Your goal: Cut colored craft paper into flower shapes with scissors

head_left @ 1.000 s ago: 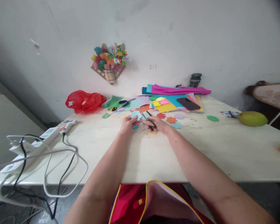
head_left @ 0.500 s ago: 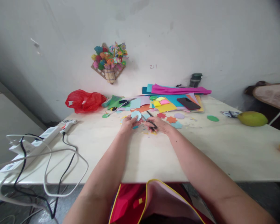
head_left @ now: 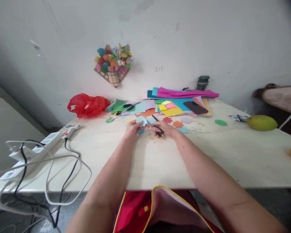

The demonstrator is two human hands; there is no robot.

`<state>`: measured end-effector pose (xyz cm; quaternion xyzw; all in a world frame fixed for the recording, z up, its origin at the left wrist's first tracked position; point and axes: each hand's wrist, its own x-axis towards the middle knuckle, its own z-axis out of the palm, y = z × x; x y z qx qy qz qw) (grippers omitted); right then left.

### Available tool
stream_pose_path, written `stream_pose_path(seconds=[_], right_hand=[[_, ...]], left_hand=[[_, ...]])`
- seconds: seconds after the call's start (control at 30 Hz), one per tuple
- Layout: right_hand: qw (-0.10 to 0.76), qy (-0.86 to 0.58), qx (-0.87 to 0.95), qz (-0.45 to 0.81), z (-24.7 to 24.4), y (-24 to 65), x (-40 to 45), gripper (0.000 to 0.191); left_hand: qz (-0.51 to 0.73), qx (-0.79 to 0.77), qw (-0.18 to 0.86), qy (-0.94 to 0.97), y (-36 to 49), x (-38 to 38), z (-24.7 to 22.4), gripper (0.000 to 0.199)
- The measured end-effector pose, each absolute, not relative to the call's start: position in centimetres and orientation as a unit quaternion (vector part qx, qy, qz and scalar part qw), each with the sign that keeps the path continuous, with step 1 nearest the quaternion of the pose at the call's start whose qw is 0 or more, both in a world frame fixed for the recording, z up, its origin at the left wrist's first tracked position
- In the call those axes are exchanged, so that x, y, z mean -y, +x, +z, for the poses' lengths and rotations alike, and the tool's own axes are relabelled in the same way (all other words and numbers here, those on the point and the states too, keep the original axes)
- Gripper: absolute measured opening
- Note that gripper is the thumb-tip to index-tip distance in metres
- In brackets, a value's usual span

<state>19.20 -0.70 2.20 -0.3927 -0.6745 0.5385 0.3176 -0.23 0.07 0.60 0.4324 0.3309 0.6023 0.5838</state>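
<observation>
While it is held up just above the table (head_left: 160, 161), near the far middle, a light blue paper flower (head_left: 141, 120) w/ wavy edges is pinched by the left hand (head_left: 134, 128). Black scissors (head_left: 154, 127) are gripped by the right hand (head_left: 165, 130), fingers curled thru the handles & blades touching the flower's edge. Both arms are stretched fwd, hands close together.

Both hands at table (head_left: 160, 161) centre, far from near edge. Left hand (head_left: 133, 128) just left of right hand (head_left: 165, 130), paper cutout (head_left: 141, 120) pinched in left, scissors (head_left: 153, 125) in right, blades at cutout. Paper stack (head_left: 181, 100) behind hands, phone (head_left: 195, 107) on it. Plastic bag (head_left: 87, 105) back left. Power strip (head_left: 38, 149) with cables at left edge. Fruit (head_left: 262, 123) far right. Paper bouquet (head_left: 113, 64) on wall behind table.
</observation>
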Motion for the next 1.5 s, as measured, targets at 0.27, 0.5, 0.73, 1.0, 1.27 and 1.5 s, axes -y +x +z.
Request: stream_pose_path(seconds=[0.27,0.5,0.73,1.0,1.27,1.5], right_hand=[[0.313,-0.405,0.676,0.530,2.6,19.2,1.1,0.023],[0.312,-0.401,0.679,0.530,2.6,19.2,1.1,0.024],[0.320,-0.408,0.666,0.536,3.1,19.0,1.5,0.022],[0.331,-0.409,0.640,0.559,3.8,18.6,2.1,0.017],[0.341,-0.412,0.629,0.564,4.1,18.3,2.5,0.014],[0.347,-0.413,0.623,0.566,4.0,18.2,2.4,0.014]], left_hand=[[0.604,-0.333,0.581,0.432,-0.2,0.2,0.8,0.030],[0.597,-0.336,0.578,0.443,-0.2,0.2,0.8,0.031],[0.600,-0.330,0.580,0.440,-0.1,0.3,0.9,0.031],[0.601,-0.334,0.578,0.440,-0.2,0.1,0.8,0.031],[0.607,-0.330,0.582,0.430,-0.2,0.1,0.9,0.033],[0.605,-0.329,0.585,0.429,-0.2,0.1,0.9,0.031]])
